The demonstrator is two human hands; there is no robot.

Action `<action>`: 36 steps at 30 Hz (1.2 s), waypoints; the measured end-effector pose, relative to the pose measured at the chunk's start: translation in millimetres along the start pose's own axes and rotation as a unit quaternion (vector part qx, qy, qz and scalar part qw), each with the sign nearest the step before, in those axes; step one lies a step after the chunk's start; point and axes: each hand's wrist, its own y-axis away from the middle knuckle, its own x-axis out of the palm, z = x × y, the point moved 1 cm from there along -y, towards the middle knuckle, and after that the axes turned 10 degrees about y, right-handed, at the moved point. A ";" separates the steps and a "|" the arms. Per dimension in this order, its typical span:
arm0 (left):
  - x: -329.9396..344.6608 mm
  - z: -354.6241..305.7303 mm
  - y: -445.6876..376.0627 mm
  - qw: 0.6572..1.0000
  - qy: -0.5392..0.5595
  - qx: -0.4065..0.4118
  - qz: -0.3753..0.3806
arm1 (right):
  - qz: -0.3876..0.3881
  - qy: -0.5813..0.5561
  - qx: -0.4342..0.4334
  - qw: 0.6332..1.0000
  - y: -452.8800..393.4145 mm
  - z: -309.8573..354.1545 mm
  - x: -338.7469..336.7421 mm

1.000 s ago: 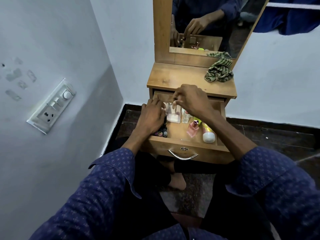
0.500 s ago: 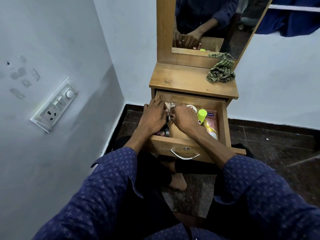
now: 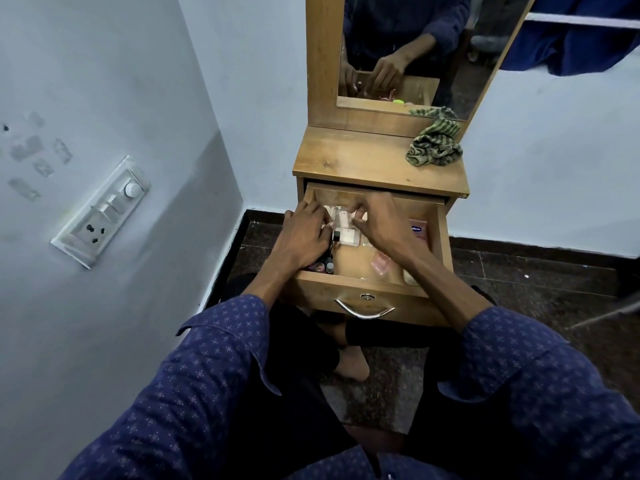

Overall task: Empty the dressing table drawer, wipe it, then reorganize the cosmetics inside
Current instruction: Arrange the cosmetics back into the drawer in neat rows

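Note:
The wooden drawer (image 3: 367, 301) of the dressing table is pulled open in front of me. My left hand (image 3: 304, 235) lies over the drawer's left side, fingers curled against a small dark-capped bottle (image 3: 335, 235), above a row of nail polish bottles (image 3: 323, 266). My right hand (image 3: 379, 223) reaches into the middle, its fingertips pinching a clear box (image 3: 343, 221) near the back. A pink bottle (image 3: 381, 263) lies by the front wall. A pink tube with a blue label (image 3: 417, 232) lies along the right wall. My right arm hides part of the contents.
A crumpled green striped cloth (image 3: 434, 147) sits on the table top (image 3: 356, 161) at the back right, below the mirror (image 3: 408, 46). A switch panel (image 3: 104, 209) is on the left wall. My crossed legs and a bare foot (image 3: 349, 363) are under the drawer.
My right hand came down from above the drawer into it and has moved toward the back, onto the clear box. The left hand has stayed at the drawer's left side.

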 end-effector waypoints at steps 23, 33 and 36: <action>-3.7 0.0 3.1 1.000 -0.007 -0.009 0.005 | 0.090 0.059 -0.024 0.994 5.2 -19.7 -20.1; -4.2 -0.3 3.1 1.000 -0.012 -0.009 0.008 | 0.094 0.086 0.010 0.992 1.4 -29.4 -20.0; -2.8 0.5 2.6 1.000 -0.009 -0.011 0.009 | 0.092 0.088 0.017 0.992 5.7 -32.8 -22.6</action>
